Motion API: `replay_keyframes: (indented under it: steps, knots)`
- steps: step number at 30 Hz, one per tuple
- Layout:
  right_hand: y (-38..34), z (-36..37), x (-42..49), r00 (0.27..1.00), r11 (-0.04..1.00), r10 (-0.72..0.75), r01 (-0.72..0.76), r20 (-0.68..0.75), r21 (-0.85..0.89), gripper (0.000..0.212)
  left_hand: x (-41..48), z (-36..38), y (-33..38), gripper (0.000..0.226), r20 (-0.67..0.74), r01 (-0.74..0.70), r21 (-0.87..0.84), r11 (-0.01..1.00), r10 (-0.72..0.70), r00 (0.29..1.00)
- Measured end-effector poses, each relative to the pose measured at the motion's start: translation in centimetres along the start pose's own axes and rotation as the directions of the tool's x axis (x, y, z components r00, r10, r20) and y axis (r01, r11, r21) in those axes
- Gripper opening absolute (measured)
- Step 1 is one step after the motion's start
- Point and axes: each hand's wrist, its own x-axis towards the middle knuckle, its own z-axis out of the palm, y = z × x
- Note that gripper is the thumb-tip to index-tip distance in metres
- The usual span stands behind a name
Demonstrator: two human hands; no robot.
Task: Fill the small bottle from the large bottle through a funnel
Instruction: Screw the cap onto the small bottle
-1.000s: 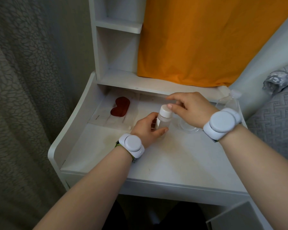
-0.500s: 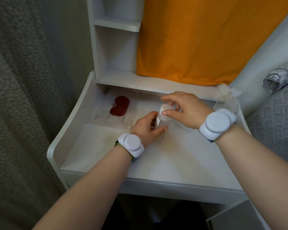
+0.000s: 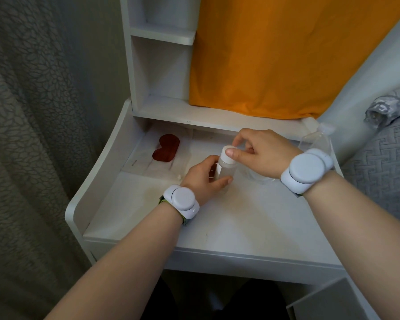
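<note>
Our left hand (image 3: 201, 179) grips the small bottle (image 3: 226, 170), steadying it; from 1 o'clock our right hand (image 3: 263, 153) pinches its cap (image 3: 225, 149) with the fingers (image 3: 234, 154), likely to unscrew it.

White desk (image 3: 252, 227), orange cloth (image 3: 275, 54)
Left of the desk, a grey curtain (image 3: 44, 112) bore a leaf pattern; right of it, grey bedding (image 3: 383, 169) had a zigzag weave; on it were a dark red patch (image 3: 165, 147) and a frosted, white-capped small bottle (image 3: 226, 173).
</note>
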Motion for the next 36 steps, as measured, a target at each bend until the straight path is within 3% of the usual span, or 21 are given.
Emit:
replay_keyframes:
  steps: [7, 13, 16, 21, 26, 29, 36]
  knots:
    - [0.0, 0.6, 0.0, 0.981, 0.982, -0.183, 0.179, 0.065, 0.067, 0.043, 0.0, 0.0, 0.1, 0.035, -0.003, 0.009, 0.004, 1.0, -0.009, 1.0]
    - [-0.2, 0.8, 0.4, 0.994, 0.994, -0.105, 0.105, 0.0, 0.013, 0.041, 0.0, -0.1, 0.2, 0.036, 0.005, 0.017, 0.009, 1.0, -0.017, 1.0]
    - [0.0, 1.0, 0.4, 0.994, 0.994, -0.106, 0.106, 0.029, 0.007, 0.047, -0.1, -0.2, 0.3, 0.036, 0.011, 0.008, 0.004, 1.0, -0.008, 1.0]
    - [0.3, 1.6, 0.5, 0.997, 0.997, -0.074, 0.073, 0.03, 0.038, 0.036, -0.1, -0.2, 0.5, 0.031, 0.026, -0.004, 0.022, 1.0, 0.003, 1.0]
    - [0.5, 1.3, 0.8, 0.989, 0.993, -0.11, 0.113, 0.094, -0.027, 0.042, -0.1, -0.2, 0.5, 0.031, 0.004, 0.0, 0.085, 0.996, -0.001, 1.0]
    - [0.2, 1.5, 0.9, 0.984, 0.991, -0.133, 0.135, 0.12, -0.011, 0.034, 0.0, -0.3, 0.4, 0.027, -0.003, 0.001, 0.106, 0.994, -0.001, 1.0]
    - [-0.6, 2.5, 0.6, 0.998, 0.996, -0.069, 0.069, 0.013, -0.048, 0.038, -0.1, -0.1, 0.2, 0.028, -0.023, 0.005, 0.146, 0.989, -0.002, 1.0]
